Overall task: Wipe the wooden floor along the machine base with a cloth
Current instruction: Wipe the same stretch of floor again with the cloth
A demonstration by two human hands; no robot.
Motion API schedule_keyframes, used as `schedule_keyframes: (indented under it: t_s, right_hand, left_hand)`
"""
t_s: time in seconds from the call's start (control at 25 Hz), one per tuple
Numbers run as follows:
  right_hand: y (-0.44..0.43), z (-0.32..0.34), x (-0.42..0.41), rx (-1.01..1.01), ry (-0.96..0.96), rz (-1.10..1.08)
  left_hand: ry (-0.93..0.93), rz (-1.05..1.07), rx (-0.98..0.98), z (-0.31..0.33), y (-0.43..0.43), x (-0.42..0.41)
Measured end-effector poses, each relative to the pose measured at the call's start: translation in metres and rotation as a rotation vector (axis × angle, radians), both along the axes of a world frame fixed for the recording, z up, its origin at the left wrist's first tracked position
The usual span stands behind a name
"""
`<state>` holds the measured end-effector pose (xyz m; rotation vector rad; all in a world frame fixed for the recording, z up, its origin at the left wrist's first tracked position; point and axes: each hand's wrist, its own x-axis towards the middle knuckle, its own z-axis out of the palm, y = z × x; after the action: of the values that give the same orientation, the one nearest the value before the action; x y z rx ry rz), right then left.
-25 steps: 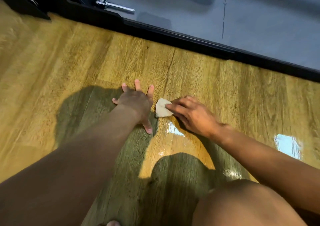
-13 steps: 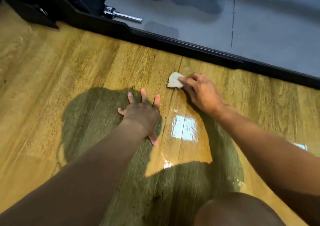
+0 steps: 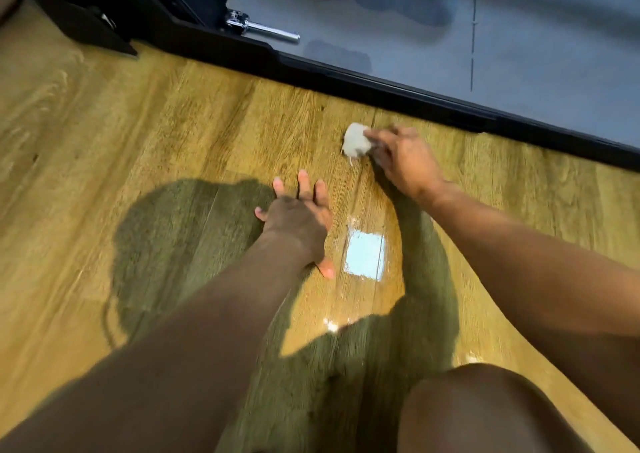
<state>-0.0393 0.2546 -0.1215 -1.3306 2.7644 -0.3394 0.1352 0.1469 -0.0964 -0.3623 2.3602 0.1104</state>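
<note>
A person's two bare hands reach down to a glossy wooden floor (image 3: 173, 133) with a yellow-brown grain. The right hand (image 3: 405, 161) presses one small, crumpled off-white cloth (image 3: 356, 140) against the boards, fingers curled over its right edge, near the black machine base (image 3: 398, 88) that runs diagonally across the top. The left hand (image 3: 298, 217) lies flat on the floor, fingers spread, holding nothing. One chrome pin (image 3: 263, 30) lies on the smooth grey mat (image 3: 519, 36) behind the base.
</note>
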Motion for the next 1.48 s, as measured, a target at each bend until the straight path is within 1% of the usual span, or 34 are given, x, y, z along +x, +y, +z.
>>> schedule_keyframes:
  t_s: [0.08, 0.12, 0.2, 0.24, 0.32, 0.36, 0.44, 0.52, 0.56, 0.64, 0.72, 0.76, 0.8, 0.88, 0.92, 0.96, 1.0, 1.08, 1.16, 1.2, 1.28, 1.36, 1.4, 1.44, 1.48]
  right_hand:
    - [-0.013, 0.004, 0.009, -0.018, -0.027, -0.141]
    - [-0.011, 0.005, 0.028, -0.031, -0.055, -0.136]
    - [0.006, 0.002, 0.076, -0.065, -0.109, 0.012]
    - [0.020, 0.005, 0.099, -0.044, -0.157, 0.102]
    - [0.034, 0.011, 0.107, 0.031, -0.223, 0.200]
    - [0.030, 0.015, 0.099, 0.049, -0.230, 0.167]
    - [0.016, 0.020, 0.086, 0.050, -0.208, -0.005]
    - [0.009, 0.020, 0.105, 0.067, -0.153, -0.093]
    - [0.013, 0.019, 0.127, 0.060, -0.148, -0.061]
    - [0.036, 0.019, 0.176, 0.033, -0.228, 0.120]
    - [0.052, 0.024, 0.188, 0.061, -0.316, 0.277]
    - [0.049, 0.024, 0.179, 0.079, -0.321, 0.297]
    - [0.041, 0.023, 0.167, 0.082, -0.293, 0.264]
    - [0.030, 0.021, 0.158, 0.033, -0.236, 0.094]
    - [0.029, 0.019, 0.166, 0.008, -0.216, 0.030]
    - [0.031, 0.017, 0.185, -0.008, -0.207, 0.027]
    - [0.038, 0.015, 0.209, -0.016, -0.224, 0.086]
    - [0.050, 0.016, 0.250, 0.012, -0.283, 0.294]
    - [0.045, 0.018, 0.234, 0.019, -0.296, 0.442]
    - [0.033, 0.019, 0.214, 0.008, -0.296, 0.429]
    - [0.011, 0.019, 0.172, 0.001, -0.287, 0.219]
    - [0.000, 0.015, 0.167, 0.012, -0.217, 0.029]
    - [0.000, 0.013, 0.180, 0.001, -0.196, 0.037]
    - [0.004, 0.009, 0.198, -0.008, -0.196, 0.137]
    - [0.011, 0.007, 0.209, -0.012, -0.209, 0.286]
  left_hand:
    - [0.001, -0.051, 0.000, 0.006, -0.008, 0.001]
    - [0.006, -0.059, -0.003, 0.010, -0.013, 0.002]
    - [-0.004, -0.031, -0.056, 0.013, -0.033, 0.014]
    - [-0.020, 0.007, -0.080, 0.013, -0.043, 0.021]
    - [-0.041, 0.077, -0.051, 0.010, -0.058, 0.035]
    - [-0.038, 0.086, -0.027, 0.009, -0.063, 0.039]
    - [-0.031, 0.083, -0.010, 0.011, -0.066, 0.041]
    - [-0.032, 0.097, -0.003, 0.013, -0.066, 0.040]
    - [-0.027, 0.098, 0.001, 0.013, -0.066, 0.040]
    - [-0.008, 0.099, 0.011, 0.011, -0.066, 0.041]
    - [0.011, 0.098, 0.015, 0.010, -0.066, 0.043]
    - [0.017, 0.099, 0.016, 0.010, -0.066, 0.043]
    - [0.015, 0.098, 0.020, 0.010, -0.066, 0.043]
    - [0.000, 0.087, 0.021, 0.013, -0.066, 0.043]
    - [-0.005, 0.070, 0.008, 0.014, -0.068, 0.044]
    - [-0.003, 0.046, -0.009, 0.015, -0.070, 0.046]
    - [0.008, 0.025, -0.022, 0.014, -0.074, 0.048]
    - [0.047, 0.000, -0.044, 0.013, -0.080, 0.055]
    - [0.093, -0.028, -0.085, 0.010, -0.084, 0.061]
    - [0.114, -0.040, -0.098, 0.009, -0.087, 0.062]
    - [0.147, -0.023, -0.100, 0.010, -0.100, 0.061]
    - [0.130, 0.056, -0.081, 0.012, -0.116, 0.062]
    - [0.101, 0.103, -0.064, 0.012, -0.123, 0.062]
    - [0.071, 0.135, -0.051, 0.010, -0.128, 0.062]
    - [0.046, 0.146, -0.042, 0.008, -0.131, 0.062]
